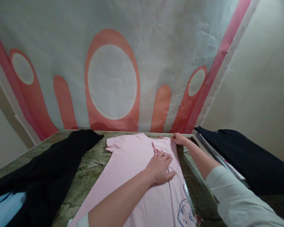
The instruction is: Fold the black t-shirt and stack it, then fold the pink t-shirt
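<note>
A pale pink short-sleeved T-shirt (132,170) lies spread on a wood-patterned table, its neck end towards the wall. Its right side looks folded inward, and a blue line drawing shows on that part. My left hand (159,167) rests palm down on the shirt's chest, fingers stretched and slightly spread, partly covering a red print. At the far right shoulder corner, my right hand (178,138) is closed in a pinch on the shirt's edge. Its fingertips are partly hidden.
To the left lies a crumpled black garment (54,170), with light blue cloth (8,203) at its lower end. A pile topped by a dark garment (246,157) stands at the right. Behind the table (91,168) rises a wall sheet (156,47) with orange-pink shapes.
</note>
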Action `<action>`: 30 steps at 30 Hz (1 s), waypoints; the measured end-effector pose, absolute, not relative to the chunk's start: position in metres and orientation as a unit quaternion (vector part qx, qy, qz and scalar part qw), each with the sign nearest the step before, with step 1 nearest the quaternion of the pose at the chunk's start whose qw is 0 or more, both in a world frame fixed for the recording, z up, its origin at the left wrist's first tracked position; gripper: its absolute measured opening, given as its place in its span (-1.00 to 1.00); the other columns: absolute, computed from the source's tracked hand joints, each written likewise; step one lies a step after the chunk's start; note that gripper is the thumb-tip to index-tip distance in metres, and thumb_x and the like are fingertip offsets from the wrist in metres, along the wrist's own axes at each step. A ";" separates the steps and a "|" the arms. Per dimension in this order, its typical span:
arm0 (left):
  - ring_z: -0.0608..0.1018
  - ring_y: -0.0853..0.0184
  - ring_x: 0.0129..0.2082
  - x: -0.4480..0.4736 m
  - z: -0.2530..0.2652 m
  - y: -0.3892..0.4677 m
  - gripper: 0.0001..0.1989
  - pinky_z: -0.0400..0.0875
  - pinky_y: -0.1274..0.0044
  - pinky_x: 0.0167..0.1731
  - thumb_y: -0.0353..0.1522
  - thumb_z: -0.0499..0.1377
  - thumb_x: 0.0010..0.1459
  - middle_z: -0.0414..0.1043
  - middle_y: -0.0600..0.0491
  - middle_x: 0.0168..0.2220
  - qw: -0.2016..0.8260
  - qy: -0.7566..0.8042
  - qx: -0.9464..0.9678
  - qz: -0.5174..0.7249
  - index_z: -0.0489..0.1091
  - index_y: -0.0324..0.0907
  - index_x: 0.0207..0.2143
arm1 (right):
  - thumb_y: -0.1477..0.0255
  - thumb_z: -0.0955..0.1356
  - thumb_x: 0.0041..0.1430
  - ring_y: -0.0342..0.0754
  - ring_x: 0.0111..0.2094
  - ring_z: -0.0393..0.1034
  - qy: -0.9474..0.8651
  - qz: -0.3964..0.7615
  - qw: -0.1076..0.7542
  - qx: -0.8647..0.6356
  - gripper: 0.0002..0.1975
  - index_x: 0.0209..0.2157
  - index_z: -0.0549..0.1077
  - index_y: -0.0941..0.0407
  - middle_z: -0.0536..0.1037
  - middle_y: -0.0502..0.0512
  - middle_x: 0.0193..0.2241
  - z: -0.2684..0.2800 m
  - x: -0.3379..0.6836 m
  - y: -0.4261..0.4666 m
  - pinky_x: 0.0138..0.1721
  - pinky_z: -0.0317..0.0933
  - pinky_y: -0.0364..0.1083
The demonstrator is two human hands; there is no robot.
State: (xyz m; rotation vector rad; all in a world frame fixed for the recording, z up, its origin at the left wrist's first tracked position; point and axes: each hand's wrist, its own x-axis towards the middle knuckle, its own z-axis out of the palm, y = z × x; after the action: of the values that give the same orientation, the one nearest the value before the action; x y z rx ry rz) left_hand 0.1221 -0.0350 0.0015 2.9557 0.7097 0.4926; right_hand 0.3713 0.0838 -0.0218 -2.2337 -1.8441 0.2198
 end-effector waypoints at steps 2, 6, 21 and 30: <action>0.24 0.11 0.06 0.122 0.002 -0.036 -0.47 0.07 0.26 0.06 -0.08 0.00 0.13 0.24 -0.03 0.09 0.032 0.232 0.959 0.161 0.20 -0.17 0.08 | 0.46 0.34 0.01 -0.09 -0.42 0.38 -0.628 0.070 0.122 -0.766 -0.85 -0.45 0.52 0.25 0.54 0.13 -0.49 -0.027 0.373 0.085 -0.47 0.09 -0.21; 0.25 0.12 0.04 0.121 0.004 -0.037 -0.49 0.09 0.28 0.04 -0.09 0.03 0.12 0.24 -0.05 0.08 0.032 0.234 0.959 0.158 0.23 -0.18 0.05 | 0.44 0.32 0.05 -0.06 -0.38 0.40 -0.609 0.054 0.139 -0.779 -0.84 -0.39 0.50 0.23 0.55 0.17 -0.42 -0.038 0.372 0.085 -0.45 0.09 -0.19; 0.34 0.26 -0.10 0.121 -0.006 -0.023 -0.81 0.28 0.40 -0.07 -0.34 -0.05 0.25 0.26 -0.06 -0.13 0.079 0.316 0.923 0.204 0.28 -0.21 -0.17 | 0.20 0.25 0.12 0.01 -0.30 0.44 -0.555 0.015 0.174 -0.814 -0.69 -0.36 0.50 0.13 0.56 0.18 -0.35 -0.045 0.368 0.075 -0.41 0.14 -0.16; 0.42 0.25 -0.21 0.119 -0.003 -0.030 -0.71 0.36 0.42 -0.22 -0.22 -0.11 0.28 0.30 -0.06 -0.18 0.048 0.353 0.924 0.139 0.29 -0.20 -0.18 | 0.20 0.23 0.13 0.04 -0.31 0.44 -0.538 0.015 0.176 -0.824 -0.67 -0.36 0.51 0.13 0.56 0.21 -0.37 -0.048 0.364 0.072 -0.40 0.15 -0.13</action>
State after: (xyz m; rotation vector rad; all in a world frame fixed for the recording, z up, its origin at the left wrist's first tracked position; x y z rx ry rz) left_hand 0.1190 -0.0300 -0.0031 2.8174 1.0773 0.4233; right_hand 0.3638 0.0719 -0.0484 -2.3350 -1.5226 0.0419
